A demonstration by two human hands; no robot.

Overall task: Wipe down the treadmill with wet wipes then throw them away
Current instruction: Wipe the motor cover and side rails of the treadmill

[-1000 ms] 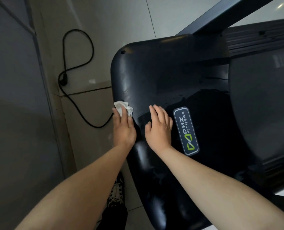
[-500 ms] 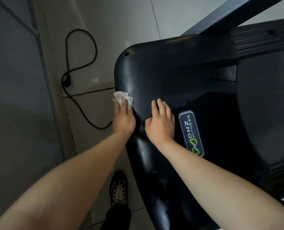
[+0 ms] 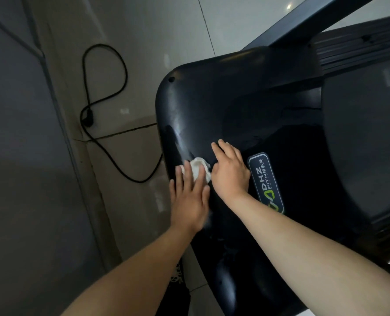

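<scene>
Wet wipe [image 3: 198,170] is pressed onto treadmill cover [image 3: 212,99] under straight, spread fingers of left hand [image 3: 189,198]; right hand [image 3: 231,173] is laid flat beside it, nothing held.

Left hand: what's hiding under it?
A crumpled white wet wipe lies under the left hand, pressed on the black treadmill cover. Part peeks out; the rest is covered.
</scene>
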